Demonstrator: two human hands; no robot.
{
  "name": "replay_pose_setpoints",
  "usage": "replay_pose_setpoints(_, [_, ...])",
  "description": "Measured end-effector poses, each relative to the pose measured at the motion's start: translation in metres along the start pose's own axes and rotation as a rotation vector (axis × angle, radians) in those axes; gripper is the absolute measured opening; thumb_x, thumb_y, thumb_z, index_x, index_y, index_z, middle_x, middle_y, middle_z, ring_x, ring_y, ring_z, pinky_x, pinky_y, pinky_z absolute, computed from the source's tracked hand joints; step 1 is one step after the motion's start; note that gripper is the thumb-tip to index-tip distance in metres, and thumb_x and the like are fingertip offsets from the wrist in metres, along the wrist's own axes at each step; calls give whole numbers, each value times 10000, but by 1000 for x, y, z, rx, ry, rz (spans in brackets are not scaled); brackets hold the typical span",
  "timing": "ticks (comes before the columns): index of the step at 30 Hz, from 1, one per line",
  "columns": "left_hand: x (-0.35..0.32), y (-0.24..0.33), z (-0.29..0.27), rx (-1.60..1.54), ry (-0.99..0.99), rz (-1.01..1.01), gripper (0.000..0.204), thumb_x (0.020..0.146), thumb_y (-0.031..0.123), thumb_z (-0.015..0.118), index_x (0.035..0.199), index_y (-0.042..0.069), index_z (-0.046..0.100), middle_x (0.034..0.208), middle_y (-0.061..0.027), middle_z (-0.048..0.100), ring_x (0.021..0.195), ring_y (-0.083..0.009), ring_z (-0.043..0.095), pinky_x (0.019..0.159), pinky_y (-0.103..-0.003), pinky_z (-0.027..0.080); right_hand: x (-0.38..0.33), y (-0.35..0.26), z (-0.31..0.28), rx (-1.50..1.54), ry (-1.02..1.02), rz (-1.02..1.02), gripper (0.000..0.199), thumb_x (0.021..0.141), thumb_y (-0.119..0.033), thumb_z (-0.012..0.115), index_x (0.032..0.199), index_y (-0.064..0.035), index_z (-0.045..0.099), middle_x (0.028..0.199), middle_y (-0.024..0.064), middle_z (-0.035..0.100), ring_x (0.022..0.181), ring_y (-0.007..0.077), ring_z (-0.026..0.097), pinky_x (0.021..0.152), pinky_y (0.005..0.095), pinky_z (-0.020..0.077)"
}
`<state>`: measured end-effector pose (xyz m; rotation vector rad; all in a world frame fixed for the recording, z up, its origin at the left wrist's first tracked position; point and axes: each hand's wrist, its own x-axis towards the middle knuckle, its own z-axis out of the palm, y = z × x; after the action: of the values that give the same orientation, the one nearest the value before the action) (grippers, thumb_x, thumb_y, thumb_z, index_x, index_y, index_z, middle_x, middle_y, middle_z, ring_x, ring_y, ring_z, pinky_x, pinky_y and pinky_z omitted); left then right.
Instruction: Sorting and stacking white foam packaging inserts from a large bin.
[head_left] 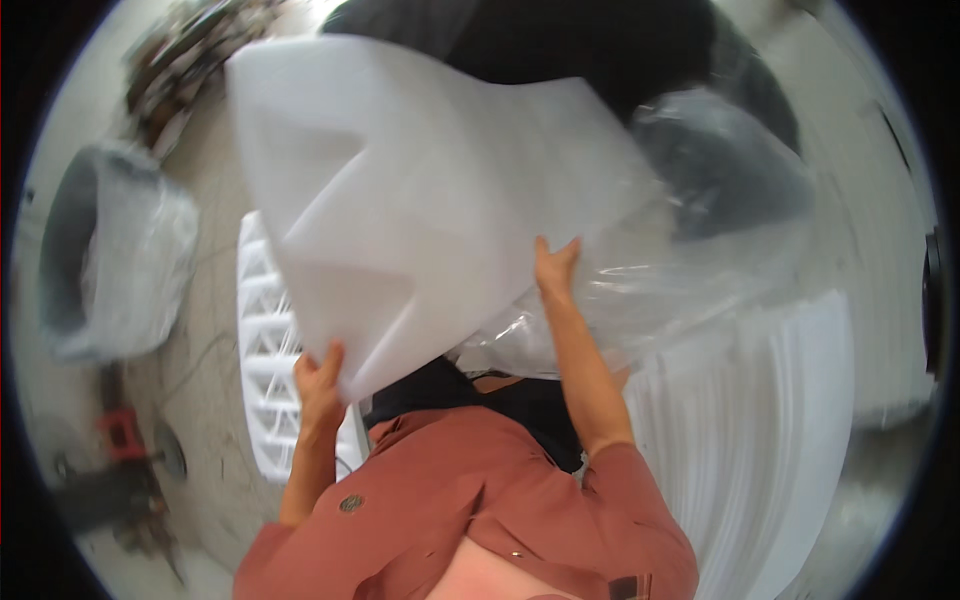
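Note:
A large white foam sheet [420, 190], creased into folds, is lifted up in front of me and fills the middle of the view. My left hand [318, 385] grips its lower left corner. My right hand [555, 268] presses against its right edge, where the sheet meets a clear plastic bag [700, 250]. The bag covers a big dark object [560, 40] at the top. My forearms come out of rust-red rolled sleeves.
A white lattice-patterned foam piece [262, 350] lies on the floor below the sheet. A stack of white foam sheets [760, 430] sits at the right. A bin with a plastic liner [110, 260] stands at the left, a red tool [125, 435] below it.

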<state>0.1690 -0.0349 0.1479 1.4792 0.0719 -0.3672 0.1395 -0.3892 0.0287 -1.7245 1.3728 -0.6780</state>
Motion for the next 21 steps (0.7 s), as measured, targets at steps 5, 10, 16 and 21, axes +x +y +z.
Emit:
replay_pose_setpoints(5, [4, 1, 54, 71, -152, -17, 340, 855, 115, 707, 1130, -44, 585, 1041, -92, 646, 940, -146, 594, 851, -301, 481, -94, -88, -94, 47, -637, -891, 953, 764, -302, 761, 1448, 54, 203, 1508, 286, 158, 1413, 421, 156, 1136, 455, 217])
replay_pose_setpoints(10, [-1, 5, 67, -128, -346, -84, 534, 779, 97, 758, 1233, -45, 516, 1146, -108, 613, 1021, -173, 597, 891, -319, 483, -140, -89, -58, 136, -898, -939, 1317, 556, -496, 860, 1474, 33, 77, 1507, 293, 120, 1406, 478, 92, 1133, 551, 119])
replay_pose_setpoints(16, [11, -2, 44, -283, -527, -202, 695, 730, 35, 755, 1331, -35, 413, 1243, -134, 567, 1091, -227, 587, 946, -356, 473, -142, -96, -51, 166, -955, -918, 1335, 521, -447, 891, 1474, 25, 85, 1493, 304, 156, 1388, 476, 158, 1121, 512, 222])
replay_pose_setpoints(21, [10, 14, 52, -373, -622, -124, 780, 748, 15, 738, 1400, -12, 311, 1263, -144, 556, 1084, -243, 596, 903, -354, 494, -135, -94, -43, 270, -920, -951, 973, 704, -320, 800, 1406, 88, 264, 1426, 323, 296, 1306, 506, 313, 1065, 515, 312])
